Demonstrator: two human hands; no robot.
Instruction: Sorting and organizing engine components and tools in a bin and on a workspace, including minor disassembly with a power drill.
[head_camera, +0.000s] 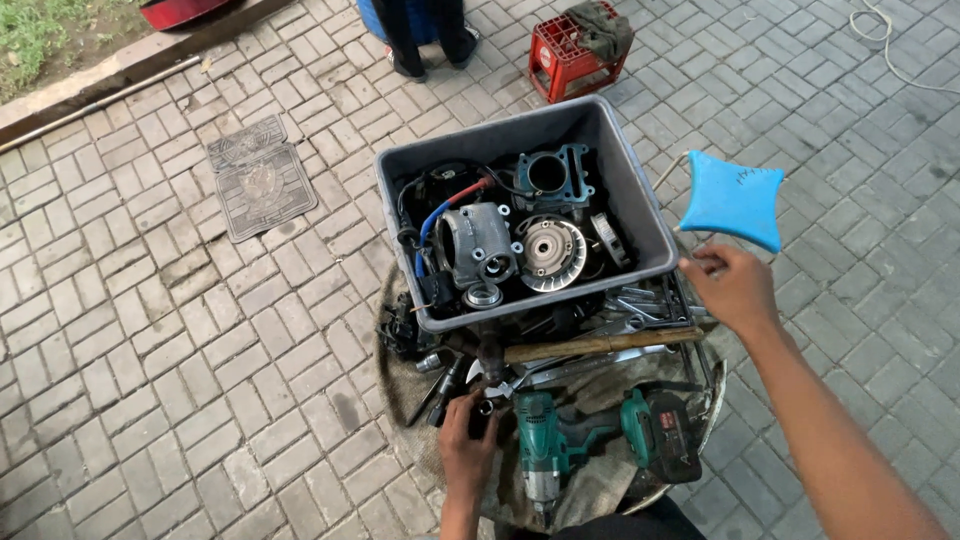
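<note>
Head view: we look down on an outdoor floor of grey paving bricks, with a strip of grass (35, 35) and a kerb at the top left and a rubber mat (260, 175) lying flat on the bricks. A person's dark trouser legs (425, 35) stand at the top, next to a red plastic crate (575, 55) with a cloth on it. A blue stool (732, 200) stands just above our right fingers.

Our left hand (468, 445) curls its fingers around a small dark socket (484, 410), gripping it; the socket's long axis runs roughly upright toward the camera, its open round end facing up at us. It sits at our left fingertips, over a worn sackcloth (420, 385) spread on the ground. Just right of those fingers lies a green cordless impact wrench (560, 445), its battery end away to the right. Beyond the fingertips a wooden-handled hammer (600, 343) lies crosswise, handle pointing right, among loose wrenches and sockets.

Our right hand (732, 285) is loosely bent, fingers reaching left to the corner of a grey plastic tub (640, 215); we cannot tell whether they grip anything. The tub holds engine parts: a cylinder block (552, 175), a finned pulley (552, 252) and a blue hose (440, 215).
</note>
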